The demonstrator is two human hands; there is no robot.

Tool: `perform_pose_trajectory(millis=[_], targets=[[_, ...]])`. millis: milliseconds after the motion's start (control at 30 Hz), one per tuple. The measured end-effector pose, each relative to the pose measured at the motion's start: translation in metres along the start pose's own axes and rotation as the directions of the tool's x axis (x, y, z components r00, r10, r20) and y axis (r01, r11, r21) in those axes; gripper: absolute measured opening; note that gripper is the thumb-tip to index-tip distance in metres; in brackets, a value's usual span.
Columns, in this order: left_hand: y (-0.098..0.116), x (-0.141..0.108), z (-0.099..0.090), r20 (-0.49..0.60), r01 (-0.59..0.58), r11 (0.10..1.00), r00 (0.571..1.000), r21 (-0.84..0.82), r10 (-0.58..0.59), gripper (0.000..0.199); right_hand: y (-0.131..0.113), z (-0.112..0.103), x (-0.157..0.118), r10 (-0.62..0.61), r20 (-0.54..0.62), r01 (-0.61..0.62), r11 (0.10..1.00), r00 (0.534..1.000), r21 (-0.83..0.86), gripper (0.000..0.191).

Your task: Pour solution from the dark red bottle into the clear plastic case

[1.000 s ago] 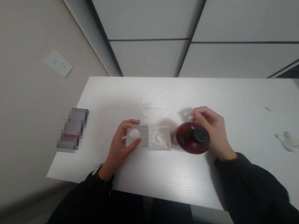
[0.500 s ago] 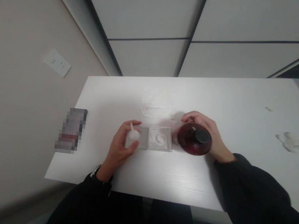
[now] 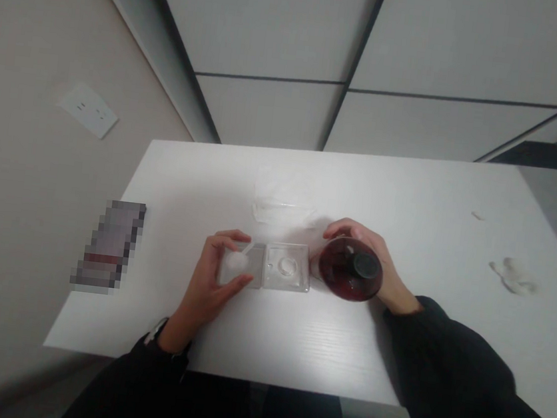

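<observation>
My left hand curls round the left half of a clear, hinged plastic case, fingers at its far edge and thumb over the near side. In that half sits a small white round piece with a short stick; it is too blurred to name. The case's right half has a round moulded ring. Just beside it, a dark red bottle with a black cap stands on the table, tilted in view. My right hand is wrapped round the bottle's far and right side.
A clear plastic package lies behind the case on the white table. A pixelated flat object is at the left edge. Toward the right are a crumpled whitish piece and a small scrap. A wall socket is at left.
The view has shifted slightly. The white piece's short stick now points to the right instead of left, and my left thumb reaches a little further across the case. My right hand stays on the bottle.
</observation>
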State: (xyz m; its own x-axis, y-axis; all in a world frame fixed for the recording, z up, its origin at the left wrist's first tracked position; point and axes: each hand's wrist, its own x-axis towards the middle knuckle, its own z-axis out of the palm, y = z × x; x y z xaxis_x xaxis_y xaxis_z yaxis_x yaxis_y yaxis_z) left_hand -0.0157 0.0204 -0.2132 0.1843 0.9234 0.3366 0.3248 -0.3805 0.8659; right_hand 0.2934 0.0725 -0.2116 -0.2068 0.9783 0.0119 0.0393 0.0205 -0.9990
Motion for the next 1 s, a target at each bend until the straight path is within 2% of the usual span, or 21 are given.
perform_pose_trajectory(millis=[67,167,267,367,433,500,600,700,800,900,1000], targets=[[0.001,0.000,0.000,-0.013,-0.011,1.000,1.000,0.012,0.012,0.030,0.000,0.000,0.000,0.004,0.006,-0.004,1.000,1.000,0.013,0.053],[0.005,0.000,-0.002,0.037,-0.053,0.996,0.998,0.069,0.051,0.022,0.001,-0.001,-0.001,0.009,0.002,-0.009,1.000,1.000,0.004,0.054],[0.008,0.000,-0.002,0.078,-0.057,0.994,0.996,0.090,0.050,0.030,0.002,-0.001,-0.001,0.013,-0.002,-0.013,1.000,1.000,-0.011,0.057],[0.008,0.000,0.000,0.014,-0.034,0.998,0.999,0.057,0.034,0.035,0.002,-0.002,-0.002,0.021,0.000,-0.021,1.000,1.000,-0.003,0.057],[0.008,0.000,0.000,0.000,-0.029,0.999,1.000,0.039,0.029,0.029,0.002,-0.002,-0.002,0.028,0.002,-0.028,1.000,1.000,-0.001,0.057],[0.010,0.000,-0.001,0.042,-0.034,0.999,0.999,0.032,0.033,0.023,0.001,-0.002,-0.002,0.034,0.002,-0.034,0.999,0.999,-0.004,0.058],[0.012,0.001,-0.002,0.092,-0.050,0.998,0.995,0.042,0.046,0.032,0.001,-0.002,-0.002,0.032,-0.003,-0.032,0.999,0.999,-0.021,0.060],[0.010,0.001,0.000,0.030,-0.043,0.997,0.999,0.060,0.042,0.036,0.001,-0.002,-0.001,0.014,-0.018,-0.015,0.998,1.000,-0.054,0.061],[0.008,0.001,0.001,-0.031,-0.035,0.997,0.999,0.069,0.037,0.030,0.002,-0.002,-0.001,-0.004,-0.026,0.002,0.997,1.000,-0.079,0.056],[0.011,0.000,-0.002,0.003,-0.054,0.993,0.999,0.109,0.054,0.022,0.002,-0.002,-0.001,0.002,-0.016,-0.003,0.998,1.000,-0.070,0.058],[0.017,0.001,-0.004,0.067,-0.087,0.990,0.994,0.110,0.080,0.026,0.002,-0.003,-0.001,0.014,-0.020,-0.015,0.998,1.000,-0.062,0.062]])
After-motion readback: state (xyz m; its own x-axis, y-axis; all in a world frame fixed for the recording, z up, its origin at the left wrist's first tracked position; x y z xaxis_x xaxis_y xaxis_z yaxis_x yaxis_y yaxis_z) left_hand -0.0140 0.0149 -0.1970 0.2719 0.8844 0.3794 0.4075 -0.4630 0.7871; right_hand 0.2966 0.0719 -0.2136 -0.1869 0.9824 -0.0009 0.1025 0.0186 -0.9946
